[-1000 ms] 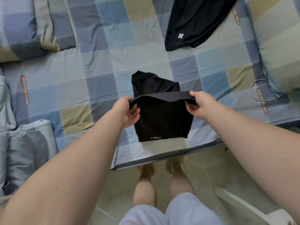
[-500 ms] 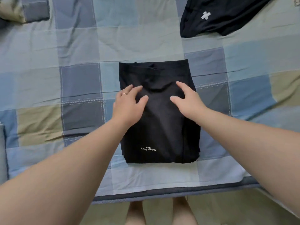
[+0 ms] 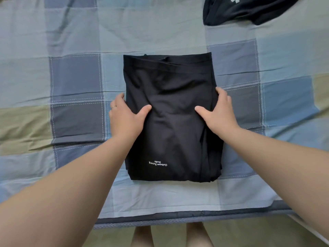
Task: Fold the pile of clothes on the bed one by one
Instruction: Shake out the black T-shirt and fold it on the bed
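Where the smooth, rectangular black garment (image 3: 170, 125) lies folded, left hand (image 3: 124, 120) and right hand (image 3: 218, 113) pinch its side edges, thumbs on top — print: "Outbrave Running Studio".

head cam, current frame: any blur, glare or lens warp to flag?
Head view: soft, even light, no glare; folded black garment sharp, its white print legible; wide-angle warp bows the bed edge; second dark garment cropped at the top right.
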Available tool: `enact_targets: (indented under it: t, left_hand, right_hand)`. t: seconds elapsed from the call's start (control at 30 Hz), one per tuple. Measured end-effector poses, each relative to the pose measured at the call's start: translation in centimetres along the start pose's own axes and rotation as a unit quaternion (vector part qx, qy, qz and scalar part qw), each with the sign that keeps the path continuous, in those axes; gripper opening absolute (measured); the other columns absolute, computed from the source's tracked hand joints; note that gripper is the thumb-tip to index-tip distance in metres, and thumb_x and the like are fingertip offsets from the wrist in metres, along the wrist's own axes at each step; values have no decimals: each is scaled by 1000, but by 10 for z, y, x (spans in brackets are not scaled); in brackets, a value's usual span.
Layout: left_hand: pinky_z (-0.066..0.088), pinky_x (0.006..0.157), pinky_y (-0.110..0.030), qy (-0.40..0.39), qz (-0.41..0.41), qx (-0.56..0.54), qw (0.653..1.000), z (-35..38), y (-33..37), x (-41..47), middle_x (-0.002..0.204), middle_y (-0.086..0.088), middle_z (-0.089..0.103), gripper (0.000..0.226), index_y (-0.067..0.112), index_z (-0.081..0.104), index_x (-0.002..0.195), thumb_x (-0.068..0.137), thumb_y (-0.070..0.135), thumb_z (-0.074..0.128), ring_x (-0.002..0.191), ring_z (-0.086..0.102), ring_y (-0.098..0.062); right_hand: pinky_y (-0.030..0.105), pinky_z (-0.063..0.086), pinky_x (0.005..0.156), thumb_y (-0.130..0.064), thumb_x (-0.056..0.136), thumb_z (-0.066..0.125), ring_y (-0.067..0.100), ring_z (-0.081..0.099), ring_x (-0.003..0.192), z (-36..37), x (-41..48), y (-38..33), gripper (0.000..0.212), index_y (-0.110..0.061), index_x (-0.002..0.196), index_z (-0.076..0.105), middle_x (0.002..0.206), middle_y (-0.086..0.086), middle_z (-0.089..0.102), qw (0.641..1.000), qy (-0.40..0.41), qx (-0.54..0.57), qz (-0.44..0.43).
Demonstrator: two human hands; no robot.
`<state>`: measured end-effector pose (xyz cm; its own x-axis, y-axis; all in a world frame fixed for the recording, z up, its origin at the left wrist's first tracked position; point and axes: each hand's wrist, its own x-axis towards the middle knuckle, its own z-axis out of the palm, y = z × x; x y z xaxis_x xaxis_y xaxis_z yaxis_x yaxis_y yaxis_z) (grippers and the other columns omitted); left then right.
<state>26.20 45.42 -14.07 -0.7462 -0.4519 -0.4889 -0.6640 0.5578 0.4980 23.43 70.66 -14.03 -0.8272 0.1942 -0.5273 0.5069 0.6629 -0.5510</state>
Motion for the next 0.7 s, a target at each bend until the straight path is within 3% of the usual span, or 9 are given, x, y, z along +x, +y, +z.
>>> enact_targets:
  t: [0.07,0.13,0.23,0.3,0.53,0.63,0.7]
  left_hand:
    - [48,97,-37,-42,-62,-74,994,-5,11,8,131,2,58,78,19,43,136,77,52,81,112,59,-21]
    - [51,93,-37,-89,-117,-120,982,-11,17,16,122,0,64,64,14,52,123,77,46,84,105,62,-22]
    - [51,91,-36,-171,-184,-189,949,-22,23,12,117,-2,68,57,10,61,121,78,39,85,103,65,-25]
    - [51,96,-39,-172,-204,-227,937,-38,31,2,117,-3,69,61,11,62,123,76,42,86,104,66,-26]
    - [56,88,-39,-111,-127,-340,925,-139,93,-23,105,-4,74,39,16,69,108,82,42,80,99,70,-24]
    - [56,69,-25,-86,-70,-381,918,-173,116,-35,99,3,76,20,20,70,100,89,36,75,93,72,-15]
    - [53,54,-19,-61,-51,-387,919,-185,119,-44,92,5,74,14,19,70,98,92,32,72,80,71,-9]
  right_hand:
    - [32,47,98,-40,79,81,14,58,112,-4,6,-7,80,-22,143,36,133,-1,55,994,-9,94,58]
    - [28,51,84,-34,79,84,9,63,95,-10,9,-14,68,-18,131,44,120,-2,62,978,-46,164,118]
    - [42,59,87,-29,76,87,23,73,93,-23,7,-20,47,-16,113,60,107,4,73,950,-116,222,187]
    - [45,59,87,-26,78,86,26,75,92,-39,-3,-33,39,-15,110,66,103,6,77,937,-136,252,198]
    - [32,56,77,-24,87,76,25,72,103,-117,-34,-122,39,-10,122,65,109,6,76,928,-133,331,108]
    - [34,58,75,-22,90,73,22,72,103,-139,-44,-160,40,-8,125,61,115,6,74,925,-109,361,55]
    - [46,60,75,-23,89,74,26,72,101,-141,-50,-171,41,-7,125,60,118,8,72,926,-100,362,31]
